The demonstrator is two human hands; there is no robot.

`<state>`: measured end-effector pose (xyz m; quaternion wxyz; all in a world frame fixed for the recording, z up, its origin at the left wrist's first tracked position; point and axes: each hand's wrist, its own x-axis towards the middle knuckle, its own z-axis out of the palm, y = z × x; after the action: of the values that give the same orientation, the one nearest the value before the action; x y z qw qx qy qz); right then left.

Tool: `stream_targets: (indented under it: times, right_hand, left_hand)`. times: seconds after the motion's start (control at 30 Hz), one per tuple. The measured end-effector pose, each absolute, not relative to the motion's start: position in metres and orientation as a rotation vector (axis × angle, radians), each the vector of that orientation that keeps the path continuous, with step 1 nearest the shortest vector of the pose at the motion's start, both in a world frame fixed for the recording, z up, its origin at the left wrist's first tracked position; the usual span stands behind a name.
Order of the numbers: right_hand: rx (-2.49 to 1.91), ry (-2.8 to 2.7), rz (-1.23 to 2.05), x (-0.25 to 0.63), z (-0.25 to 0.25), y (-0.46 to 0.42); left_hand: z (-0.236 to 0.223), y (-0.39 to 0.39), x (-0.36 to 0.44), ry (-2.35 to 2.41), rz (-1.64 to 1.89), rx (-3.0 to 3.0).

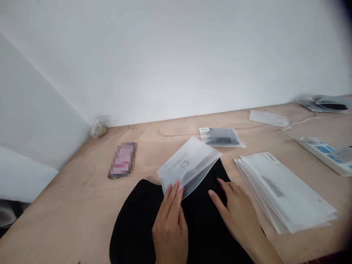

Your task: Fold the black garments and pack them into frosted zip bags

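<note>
A frosted white plastic pouch [184, 161] with grey print lies aslant over a black cloth item [137, 220], its near-right side gaping a little. The straight fingers of my left hand [169, 227] rest flat on the pouch's near corner. To the right, my right hand [239, 212] touches the black cloth, thumb and forefinger apart, its other fingers partly hidden. The cloth spreads beneath both hands and runs out of the bottom of the view.
Right of my right hand lies a stack of frosted pouches [283, 194]. Behind are a filled pouch [221, 137], a flat white pouch [268, 118], a power strip [327, 154] with a cable, and more pouches [327, 103]. At left are a phone [123, 160] and a small clear bag [98, 128] by the wall.
</note>
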<state>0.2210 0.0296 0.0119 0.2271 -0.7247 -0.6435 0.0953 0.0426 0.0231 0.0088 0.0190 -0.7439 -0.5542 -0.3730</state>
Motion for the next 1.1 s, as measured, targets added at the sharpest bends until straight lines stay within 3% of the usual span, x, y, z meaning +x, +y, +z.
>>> stream_targets:
  times: [0.27, 0.43, 0.7, 0.83, 1.1]
  right_hand:
    - [-1.960, -1.725, 0.521, 0.214, 0.017, 0.041]
    - [-1.807, -1.327, 0.851, 0.213, 0.017, 0.040]
    - [-1.350, -0.845, 1.672, 0.241, 0.055, -0.011]
    - [-1.290, -0.647, 1.700, 0.232, 0.062, -0.019]
    - [-1.236, -0.610, 1.439, 0.209, 0.033, 0.006]
  left_hand:
    - [0.005, 0.025, 0.042, -1.724, -1.218, -2.307]
    - [0.010, 0.028, 0.041, -1.763, -1.224, -2.246]
    - [0.015, 0.036, 0.040, -1.761, -1.258, -2.141]
    - [0.012, 0.035, 0.041, -1.652, -1.268, -2.202]
    - [0.012, 0.025, 0.052, -1.568, -1.181, -2.433]
